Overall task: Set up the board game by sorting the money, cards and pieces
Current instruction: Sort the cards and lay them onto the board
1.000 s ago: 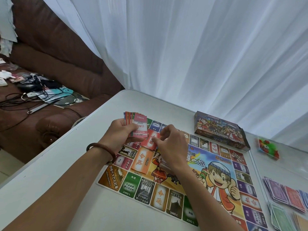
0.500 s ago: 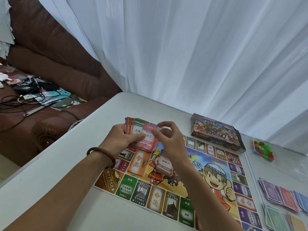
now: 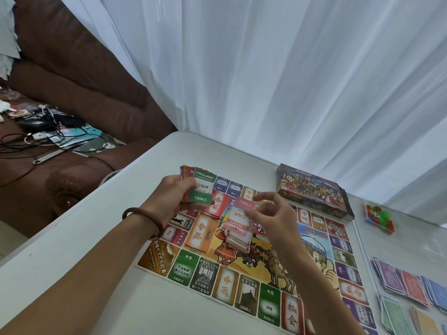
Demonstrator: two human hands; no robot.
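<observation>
Sheer white curtain [image 3: 278, 81] hangs in long folds across the back of the scene, with daylight diffusing through it. A brown leather sofa [image 3: 79, 76] stands at left, its rounded arm just beside the corner of the white table [image 3: 96, 250]. Tangled dark cables [image 3: 36, 139] and assorted small clutter lie on the seat. A strip of pale floor [image 3: 9, 240] shows at the lower left.

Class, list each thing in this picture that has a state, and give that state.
left hand, grips the card stack
right hand, pinches a pink card above the game board
game board, unfolded flat on the table
game box, lying beyond the game board
money piles, spread loosely
</observation>
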